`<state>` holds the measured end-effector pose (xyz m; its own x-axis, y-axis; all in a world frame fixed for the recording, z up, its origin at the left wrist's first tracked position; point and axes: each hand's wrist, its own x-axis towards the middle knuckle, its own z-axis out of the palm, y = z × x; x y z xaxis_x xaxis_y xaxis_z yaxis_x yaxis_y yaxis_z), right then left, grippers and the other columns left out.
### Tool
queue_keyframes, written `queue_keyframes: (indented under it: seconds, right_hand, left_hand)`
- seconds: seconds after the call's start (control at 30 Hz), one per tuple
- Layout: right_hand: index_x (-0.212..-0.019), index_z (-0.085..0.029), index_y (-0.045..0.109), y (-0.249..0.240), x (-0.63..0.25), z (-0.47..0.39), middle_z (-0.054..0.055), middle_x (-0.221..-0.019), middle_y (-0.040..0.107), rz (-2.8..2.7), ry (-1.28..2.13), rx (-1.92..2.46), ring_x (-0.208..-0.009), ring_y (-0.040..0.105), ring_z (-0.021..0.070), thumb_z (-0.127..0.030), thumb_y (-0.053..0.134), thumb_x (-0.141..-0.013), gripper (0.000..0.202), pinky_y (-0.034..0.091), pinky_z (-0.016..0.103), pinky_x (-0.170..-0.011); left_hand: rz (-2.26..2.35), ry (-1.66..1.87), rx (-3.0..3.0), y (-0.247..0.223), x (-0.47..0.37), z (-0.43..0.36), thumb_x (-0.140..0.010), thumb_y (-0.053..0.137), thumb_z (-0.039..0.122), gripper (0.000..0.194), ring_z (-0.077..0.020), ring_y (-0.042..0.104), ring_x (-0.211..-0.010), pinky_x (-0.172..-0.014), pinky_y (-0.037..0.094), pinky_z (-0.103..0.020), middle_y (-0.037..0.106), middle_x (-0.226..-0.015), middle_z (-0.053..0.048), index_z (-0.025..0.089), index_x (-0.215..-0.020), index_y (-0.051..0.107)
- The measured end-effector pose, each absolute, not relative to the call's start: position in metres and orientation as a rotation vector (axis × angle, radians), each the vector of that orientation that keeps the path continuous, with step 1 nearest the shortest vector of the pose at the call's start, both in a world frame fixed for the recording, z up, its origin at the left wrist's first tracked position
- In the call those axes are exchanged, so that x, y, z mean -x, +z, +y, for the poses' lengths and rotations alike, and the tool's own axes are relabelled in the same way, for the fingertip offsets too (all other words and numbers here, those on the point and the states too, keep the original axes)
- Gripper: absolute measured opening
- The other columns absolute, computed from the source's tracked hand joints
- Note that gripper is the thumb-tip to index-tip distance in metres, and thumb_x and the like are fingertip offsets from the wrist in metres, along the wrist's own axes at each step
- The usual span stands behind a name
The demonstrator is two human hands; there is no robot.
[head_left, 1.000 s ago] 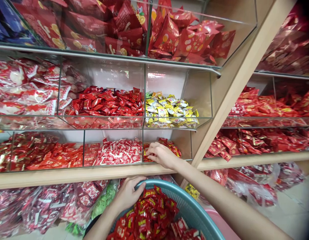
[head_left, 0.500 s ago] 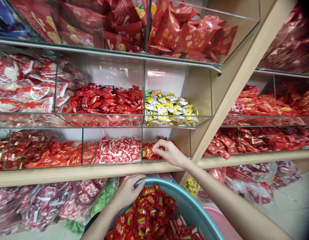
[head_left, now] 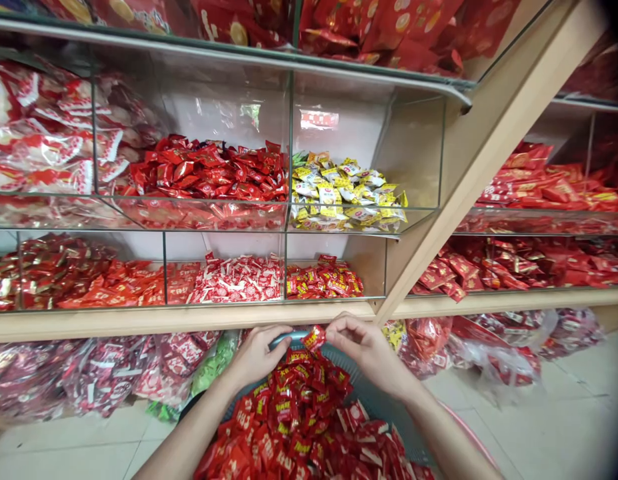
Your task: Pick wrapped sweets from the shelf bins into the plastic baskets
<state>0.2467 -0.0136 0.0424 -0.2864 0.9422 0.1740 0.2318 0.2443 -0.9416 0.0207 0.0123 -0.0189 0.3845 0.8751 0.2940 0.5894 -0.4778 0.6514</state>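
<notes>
Pinching a small, shiny red-and-yellow wrapped candy [head_left: 314,338] between its fingers, the right hand [head_left: 366,348] in the head view hangs over the heap of red wrapped sweets [head_left: 289,427] in the blue-green plastic mesh basket [head_left: 361,393]! And the left hand [head_left: 259,353] has its fingers curled on that basket's rim, near the pale wooden shelf edge [head_left: 189,319].

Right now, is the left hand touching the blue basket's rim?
Touching. The head view shows the left hand clasping the blue basket's rim between thumb and fingers.
</notes>
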Motion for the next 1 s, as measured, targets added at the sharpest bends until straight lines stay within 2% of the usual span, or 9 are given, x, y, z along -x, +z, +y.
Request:
queue_keyframes:
  seconds: [0.17, 0.37, 0.5, 0.73, 1.0]
  right_hand:
    - [-0.075, -0.020, 0.061, 0.034, -0.245, -0.030, 0.000, -0.078, 0.058, -2.012, 1.049, 1.111, -0.073, 0.053, 0.0129, -0.031, 0.053, -0.085, 0.017, 0.040, 0.024, -0.067]
    - [-0.078, -0.020, 0.064, 0.028, -0.231, -0.042, 0.000, -0.079, 0.063, -2.384, 1.109, 1.000, -0.073, 0.057, 0.0122, -0.019, 0.056, -0.082, 0.010, 0.041, 0.022, -0.068]
    - [-0.076, -0.018, 0.066, 0.020, -0.227, -0.044, 0.000, -0.078, 0.064, -2.525, 1.109, 0.959, -0.073, 0.057, 0.0119, -0.011, 0.057, -0.077, 0.012, 0.040, 0.020, -0.068]
    - [-0.084, -0.017, 0.069, 0.020, -0.235, -0.043, 0.002, -0.085, 0.066, -2.557, 1.231, 0.977, -0.075, 0.058, 0.0119, -0.021, 0.061, -0.078, 0.011, 0.041, 0.019, -0.068]
    - [-0.080, -0.017, 0.071, 0.010, -0.233, -0.042, 0.003, -0.082, 0.068, -2.651, 1.199, 1.105, -0.075, 0.059, 0.0134, -0.017, 0.060, -0.075, 0.012, 0.039, 0.020, -0.066]
  left_hand:
    - [1.290, 0.811, -2.186, -0.018, -0.020, 0.012, -0.088, 0.046, 0.034, 0.028, -0.0129, 0.062, -0.065, -0.057, 0.047, -0.020, 0.071, -0.097, -0.001, 0.022, -0.105, 0.065]
    - [1.317, 0.787, -2.174, -0.013, -0.020, 0.009, -0.088, 0.045, 0.036, 0.030, -0.0089, 0.054, -0.053, -0.048, 0.040, -0.017, 0.071, -0.091, 0.000, 0.021, -0.105, 0.065]
    - [1.330, 0.781, -2.148, -0.013, -0.020, 0.009, -0.088, 0.045, 0.036, 0.031, -0.0086, 0.053, -0.052, -0.046, 0.039, -0.017, 0.071, -0.094, -0.001, 0.021, -0.105, 0.065]
    - [1.318, 0.770, -2.148, -0.012, -0.020, 0.009, -0.088, 0.045, 0.036, 0.032, -0.0114, 0.058, -0.059, -0.051, 0.042, -0.019, 0.071, -0.096, -0.003, 0.019, -0.106, 0.065]
    - [1.321, 0.793, -2.132, -0.013, -0.020, 0.008, -0.087, 0.045, 0.037, 0.033, -0.0105, 0.055, -0.055, -0.049, 0.043, -0.019, 0.071, -0.095, -0.003, 0.020, -0.106, 0.066]
